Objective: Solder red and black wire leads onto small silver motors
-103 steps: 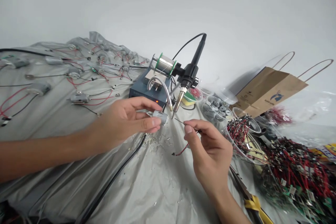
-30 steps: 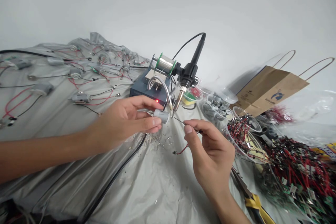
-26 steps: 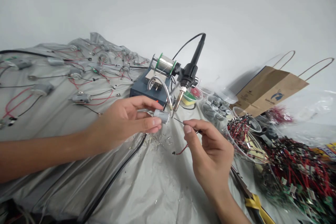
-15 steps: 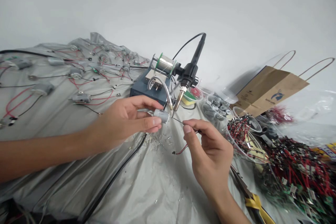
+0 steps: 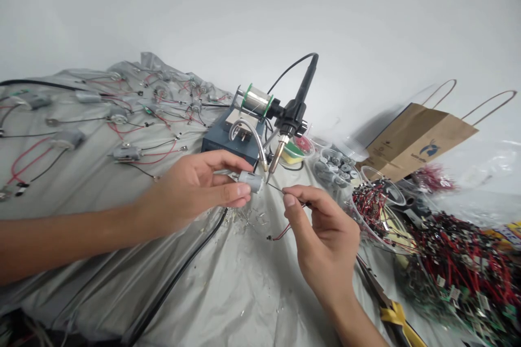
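Between thumb and fingers, my left hand [image 5: 199,181] grips a small grey motor [image 5: 251,181] just below the soldering iron [image 5: 280,154]. The iron is clamped tip-down in a stand. My right hand [image 5: 323,227] pinches a thin wire [image 5: 275,188] whose end points up-left toward the iron tip and the motor's end; I cannot tell whether they touch. A red lead with a small black connector [image 5: 270,238] hangs below that hand. The solder feed tube [image 5: 254,135] curves down from the blue-grey station [image 5: 215,135] and ends beside the tip. A solder spool [image 5: 257,100] sits above it.
Several wired motors [image 5: 67,139] lie across the grey sheet at left. To the right stand a tub of motors [image 5: 336,165], a tub of wires [image 5: 370,200], a brown paper bag [image 5: 419,141] and a heap of wired boards [image 5: 468,271]. Yellow-handled scissors [image 5: 393,312] lie at lower right.
Hardly anything differs. My right hand has shifted very slightly left, and both hands keep their hold on the motor and the wire at the iron tip.
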Tool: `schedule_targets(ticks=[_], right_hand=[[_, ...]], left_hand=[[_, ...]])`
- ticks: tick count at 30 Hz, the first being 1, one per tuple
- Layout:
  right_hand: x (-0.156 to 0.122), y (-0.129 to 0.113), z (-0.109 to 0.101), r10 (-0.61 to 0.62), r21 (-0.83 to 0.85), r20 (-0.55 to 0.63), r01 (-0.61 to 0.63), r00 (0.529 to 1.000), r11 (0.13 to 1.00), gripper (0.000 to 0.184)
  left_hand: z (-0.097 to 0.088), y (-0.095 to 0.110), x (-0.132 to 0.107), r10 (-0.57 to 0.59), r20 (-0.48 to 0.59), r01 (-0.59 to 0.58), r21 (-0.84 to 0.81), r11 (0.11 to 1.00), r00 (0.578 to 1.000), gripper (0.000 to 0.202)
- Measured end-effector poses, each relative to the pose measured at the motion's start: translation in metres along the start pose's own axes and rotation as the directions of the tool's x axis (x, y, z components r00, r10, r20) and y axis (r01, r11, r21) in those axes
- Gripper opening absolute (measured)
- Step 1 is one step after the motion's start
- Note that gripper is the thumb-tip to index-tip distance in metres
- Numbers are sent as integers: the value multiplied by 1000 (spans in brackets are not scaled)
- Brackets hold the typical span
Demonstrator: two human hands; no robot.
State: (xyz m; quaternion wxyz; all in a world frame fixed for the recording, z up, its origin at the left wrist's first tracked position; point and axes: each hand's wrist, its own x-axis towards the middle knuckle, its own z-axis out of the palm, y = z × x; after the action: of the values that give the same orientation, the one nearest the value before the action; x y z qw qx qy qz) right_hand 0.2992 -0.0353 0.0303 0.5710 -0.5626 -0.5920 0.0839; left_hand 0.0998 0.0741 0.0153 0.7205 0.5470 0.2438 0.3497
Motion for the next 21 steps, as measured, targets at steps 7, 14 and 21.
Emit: schedule_targets(ticks=[7,14,21], right_hand=[[-1,1,0,-1,5,9,1,1000,1000,12],[-2,2,0,-7,5,9,7,1000,1000,12],[-1,2,1,-7,9,4,7,1000,1000,12]], left_hand=[[0,-1,0,16,3,-16,-17,1000,1000,36],[-1,-1,-1,11,1,-11,-13,1000,1000,35],[0,-1,0,21,12,-20,-17,1000,1000,35]])
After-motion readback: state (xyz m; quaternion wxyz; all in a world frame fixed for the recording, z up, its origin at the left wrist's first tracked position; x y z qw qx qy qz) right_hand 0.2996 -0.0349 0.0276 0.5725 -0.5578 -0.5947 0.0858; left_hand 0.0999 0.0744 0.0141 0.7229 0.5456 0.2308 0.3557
